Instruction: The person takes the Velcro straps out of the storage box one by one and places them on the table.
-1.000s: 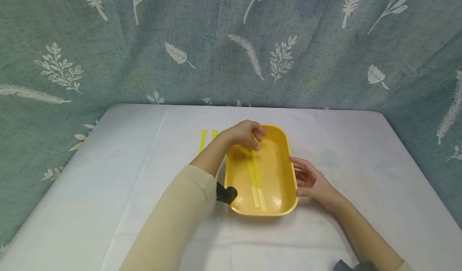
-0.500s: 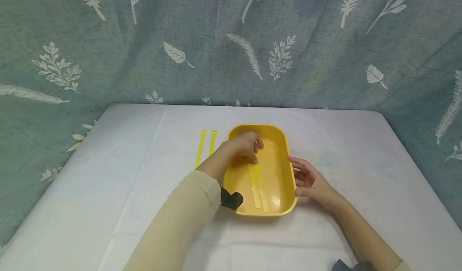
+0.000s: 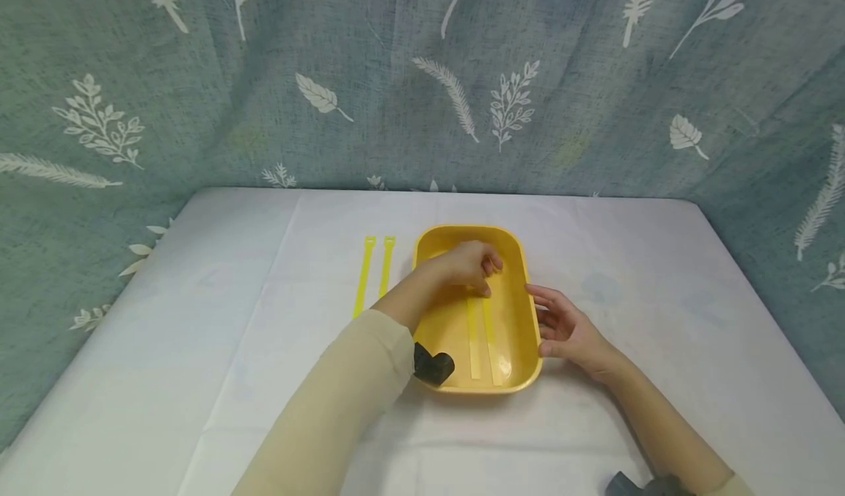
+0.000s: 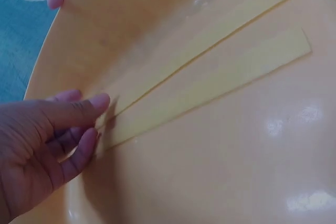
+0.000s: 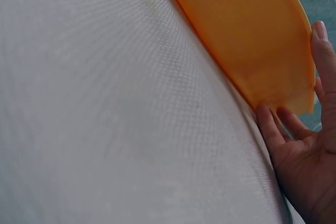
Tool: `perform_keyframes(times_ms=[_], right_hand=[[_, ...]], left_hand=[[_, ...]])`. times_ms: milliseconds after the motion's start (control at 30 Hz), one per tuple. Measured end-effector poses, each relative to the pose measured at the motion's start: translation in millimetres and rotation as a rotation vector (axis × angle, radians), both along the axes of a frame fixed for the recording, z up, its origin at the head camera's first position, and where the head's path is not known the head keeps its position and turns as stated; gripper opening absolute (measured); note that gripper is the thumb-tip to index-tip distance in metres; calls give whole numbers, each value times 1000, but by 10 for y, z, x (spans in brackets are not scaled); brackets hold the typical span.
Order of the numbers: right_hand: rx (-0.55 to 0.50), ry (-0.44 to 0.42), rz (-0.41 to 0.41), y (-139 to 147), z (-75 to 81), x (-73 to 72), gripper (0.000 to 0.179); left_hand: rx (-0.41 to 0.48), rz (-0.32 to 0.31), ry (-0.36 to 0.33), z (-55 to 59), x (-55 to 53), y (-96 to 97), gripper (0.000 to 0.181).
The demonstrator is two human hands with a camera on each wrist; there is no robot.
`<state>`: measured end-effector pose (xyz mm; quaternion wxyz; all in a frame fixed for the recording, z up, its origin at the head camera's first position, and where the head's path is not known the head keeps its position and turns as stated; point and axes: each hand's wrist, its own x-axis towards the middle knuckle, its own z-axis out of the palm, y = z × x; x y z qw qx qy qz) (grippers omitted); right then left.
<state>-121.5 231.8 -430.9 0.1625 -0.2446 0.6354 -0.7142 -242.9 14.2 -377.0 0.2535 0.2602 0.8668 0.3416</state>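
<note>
Two flat yellow strips [image 3: 472,338] lie lengthwise in a yellow tray [image 3: 422,241]. My left hand [image 3: 465,265] reaches over the tray's left side and pinches the strips near their far ends, thumb against fingers in the left wrist view; those ends are covered by the hand. On the tray's right side my right hand [image 3: 571,334] rests with fingers spread, fingertips touching the outer wall and rim. The right wrist view shows the fingers [image 5: 270,129] against the wall's lower part. Left of the tray, two more yellow strips [image 3: 364,272] with slotted heads lie side by side, partly behind the left forearm.
A white cloth [image 3: 264,378] covers the table beneath everything. Behind and at both sides hangs a blue-green curtain [image 3: 396,114] with white leaf prints. Dark bands [image 3: 433,367] sit at the wrists, the left one above the tray's near left corner.
My left hand has come nearer within the tray, then moved right, and the strips in it have shifted right too. The right hand has stayed at the tray's side.
</note>
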Motion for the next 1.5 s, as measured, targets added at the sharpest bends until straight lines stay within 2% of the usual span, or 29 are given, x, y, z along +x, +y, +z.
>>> perform_keyframes(times_ms=[133,200,300,433,633,967,1133,1367,1500], right_hand=[[1,0,-2,-5,3,-1,78],[-2,-2,-1,-9,3,-1,78],[-10,-2,6,-2,-3,-4,77],[-10,-6,10,11,-9,-10,76],[-1,-7,14,9,-11,-20,76],[-5,-12,10,1,-7,-3,76],[-1,-10,8,0,-11,0,76],[-4,-7,6,1,-14,5,75],[-9,-4,8,0,-12,0,74]], left_hand=[[129,12,-15,-27,-14,15,43],[157,41,-12,-31,-17,15,42],[114,95,15,-21,-25,13,42],[-16,135,42,-2,-35,-10,49],[-114,127,40,-7,-6,-47,59],[-226,108,146,-59,65,1,68],[-238,123,159,-73,76,6,65],[-223,126,132,-70,87,4,54],[-152,122,84,-59,85,8,49]])
